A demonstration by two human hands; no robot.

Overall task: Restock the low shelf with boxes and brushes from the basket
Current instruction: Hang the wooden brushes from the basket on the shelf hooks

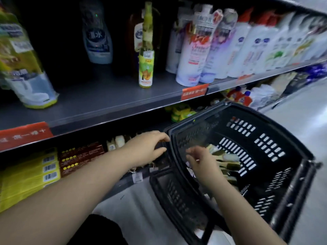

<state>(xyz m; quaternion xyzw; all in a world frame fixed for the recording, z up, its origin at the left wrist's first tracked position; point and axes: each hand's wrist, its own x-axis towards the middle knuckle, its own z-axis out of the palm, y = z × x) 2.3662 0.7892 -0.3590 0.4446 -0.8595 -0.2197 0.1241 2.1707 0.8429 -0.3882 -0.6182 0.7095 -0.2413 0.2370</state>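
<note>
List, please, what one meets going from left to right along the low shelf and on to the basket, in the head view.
Yellow boxes → brown boxes → small cream bottles → left hand → right hand → brushes → right wall of the black basket.

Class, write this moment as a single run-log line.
phase: pick from basket | left grip: holds basket rim | right grip: open, over brushes | low shelf: boxes present

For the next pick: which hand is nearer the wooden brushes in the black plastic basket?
Right. The right hand hovers inside the basket beside the brushes; left hand is at its rim.
</note>
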